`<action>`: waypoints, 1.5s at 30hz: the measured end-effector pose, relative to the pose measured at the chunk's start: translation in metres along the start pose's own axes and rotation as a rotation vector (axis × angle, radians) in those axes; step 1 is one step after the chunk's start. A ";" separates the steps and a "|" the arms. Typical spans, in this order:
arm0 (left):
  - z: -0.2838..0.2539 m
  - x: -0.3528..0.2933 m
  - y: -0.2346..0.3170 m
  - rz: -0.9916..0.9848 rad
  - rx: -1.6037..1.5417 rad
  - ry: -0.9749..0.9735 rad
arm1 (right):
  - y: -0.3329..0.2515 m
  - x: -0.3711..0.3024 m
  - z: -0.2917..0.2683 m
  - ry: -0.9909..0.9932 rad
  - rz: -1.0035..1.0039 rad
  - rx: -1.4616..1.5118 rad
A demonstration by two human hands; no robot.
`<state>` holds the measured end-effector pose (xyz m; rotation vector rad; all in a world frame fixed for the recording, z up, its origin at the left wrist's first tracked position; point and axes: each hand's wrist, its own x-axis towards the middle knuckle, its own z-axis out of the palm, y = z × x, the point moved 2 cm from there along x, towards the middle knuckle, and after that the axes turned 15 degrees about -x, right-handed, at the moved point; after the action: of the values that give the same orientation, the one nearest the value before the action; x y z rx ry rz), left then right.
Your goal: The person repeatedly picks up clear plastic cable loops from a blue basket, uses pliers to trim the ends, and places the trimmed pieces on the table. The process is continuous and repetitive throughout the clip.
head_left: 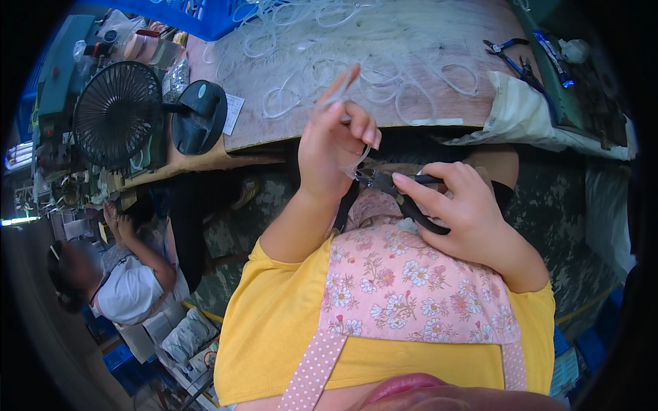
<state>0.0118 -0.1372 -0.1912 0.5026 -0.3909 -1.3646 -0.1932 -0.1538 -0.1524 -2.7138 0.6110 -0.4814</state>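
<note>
Looks like the trimming step, going by the pliers [377, 181] brought right up to a clear tube [361, 159], though hard to say for sure whether to cut or just nip. Got the tube in the left hand [332, 147], just past the near edge of the counter [452, 41], with the grip there closed in a pinch, thumb to curled fingers, index pointing up and a bit blurred. Got the pliers in the right hand [462, 209], with that grip wrapped around well-spread handles. Can't tell about any bite of the jaws on the tube. Seeing lots more loops [384, 79] lying loose on the counter, plus a blue basket [199, 17] at far left. For the next move, probably calls for holding the tube steady, lining up the jaws, then squeezing the handles. Worth minding the left fingertips, pretty near the jaws.
</note>
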 end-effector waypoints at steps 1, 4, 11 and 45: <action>-0.002 -0.002 0.002 -0.109 0.216 -0.037 | 0.003 -0.002 -0.005 -0.021 0.007 0.050; 0.000 -0.012 0.007 0.075 1.222 -0.391 | 0.011 -0.011 -0.020 0.106 0.069 0.279; -0.012 0.052 -0.008 0.610 2.009 -0.603 | 0.006 -0.007 -0.013 0.128 0.045 0.254; 0.009 -0.009 0.003 0.352 -0.301 -0.090 | 0.000 0.010 0.009 0.101 -0.014 -0.097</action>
<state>0.0081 -0.1290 -0.1815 0.1149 -0.3224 -1.0807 -0.1813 -0.1562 -0.1581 -2.8003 0.6576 -0.6102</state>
